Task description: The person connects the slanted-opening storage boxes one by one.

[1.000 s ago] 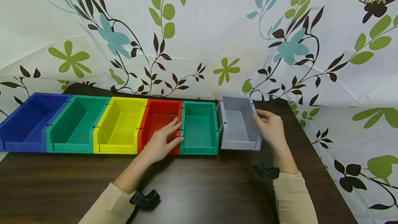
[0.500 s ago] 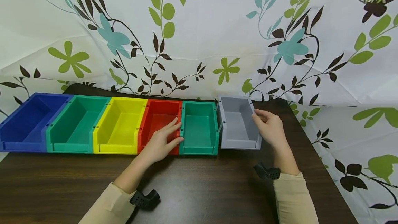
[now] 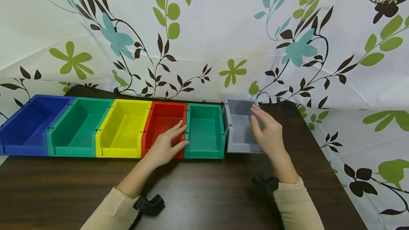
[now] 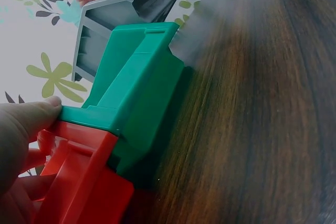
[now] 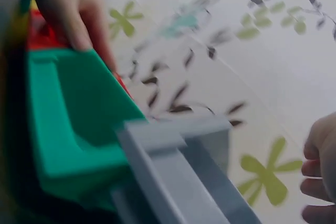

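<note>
A grey bin (image 3: pixel 240 127) sits at the right end of the row, slightly askew and a narrow gap from the green bin (image 3: pixel 205 130) beside it. My right hand (image 3: pixel 269 134) hovers over the grey bin's right side, fingers loosely bent; the right wrist view shows these fingers (image 5: pixel 319 169) apart from the bin. My left hand (image 3: pixel 164 148) reaches across the red bin (image 3: pixel 163 106) and rests at the wall it shares with the green bin. In the left wrist view its thumb (image 4: pixel 44 111) touches that rim, with other fingers over the red bin.
Left of the red bin stand a yellow bin (image 3: pixel 123 130), another green bin (image 3: pixel 80 127) and a blue bin (image 3: pixel 30 127), side by side. All face the front of the dark wooden table (image 3: pixel 204 194). A leaf-patterned cloth (image 3: pixel 204 45) hangs behind.
My right hand has let go of the grey bin's right rim and shifted left over it. The bin stays almost in the same spot. My left hand has not moved.
</note>
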`<state>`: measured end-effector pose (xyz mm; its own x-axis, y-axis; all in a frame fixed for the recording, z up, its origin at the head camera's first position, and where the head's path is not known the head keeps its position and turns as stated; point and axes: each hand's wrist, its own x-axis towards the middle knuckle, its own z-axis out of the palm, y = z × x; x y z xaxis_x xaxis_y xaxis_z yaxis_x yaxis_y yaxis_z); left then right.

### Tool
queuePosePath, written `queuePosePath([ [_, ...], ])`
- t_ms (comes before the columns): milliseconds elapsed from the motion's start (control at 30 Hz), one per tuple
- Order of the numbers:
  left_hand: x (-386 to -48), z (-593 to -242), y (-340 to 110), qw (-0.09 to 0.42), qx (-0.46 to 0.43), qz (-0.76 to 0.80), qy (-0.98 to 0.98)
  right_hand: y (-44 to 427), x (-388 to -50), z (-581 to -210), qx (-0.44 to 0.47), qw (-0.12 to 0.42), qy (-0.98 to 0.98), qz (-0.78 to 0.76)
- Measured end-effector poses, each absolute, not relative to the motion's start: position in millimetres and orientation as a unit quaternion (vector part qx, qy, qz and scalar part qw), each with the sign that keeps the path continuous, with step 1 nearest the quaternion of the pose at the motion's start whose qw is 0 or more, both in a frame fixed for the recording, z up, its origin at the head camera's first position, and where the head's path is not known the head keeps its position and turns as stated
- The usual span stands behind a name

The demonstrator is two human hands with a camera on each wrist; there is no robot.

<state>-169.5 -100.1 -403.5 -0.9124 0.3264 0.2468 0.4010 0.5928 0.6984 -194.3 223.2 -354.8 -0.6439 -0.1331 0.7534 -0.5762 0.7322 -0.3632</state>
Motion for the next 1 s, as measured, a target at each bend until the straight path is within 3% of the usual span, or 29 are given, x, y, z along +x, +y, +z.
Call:
queuePosePath([
  [67, -169, -403, -100, 0.047, -0.203, -0.401, -0.892, 216, -192, -357, 0.261, 0.355, -0.848, 0.296],
  [167, -170, -404, -100, 0.048, -0.202, -0.400, -0.892, 207, -189, -360, 0.306, 0.295, -0.855, 0.298],
  [333, -170, -405, -100, 0.047, -0.203, -0.401, -0.892, 203, -186, -365, 0.324, 0.225, -0.865, 0.310],
  [1000, -171, -405, -100, 0.047, -0.204, -0.400, -0.892, 202, -187, -369, 0.347, 0.215, -0.862, 0.301],
])
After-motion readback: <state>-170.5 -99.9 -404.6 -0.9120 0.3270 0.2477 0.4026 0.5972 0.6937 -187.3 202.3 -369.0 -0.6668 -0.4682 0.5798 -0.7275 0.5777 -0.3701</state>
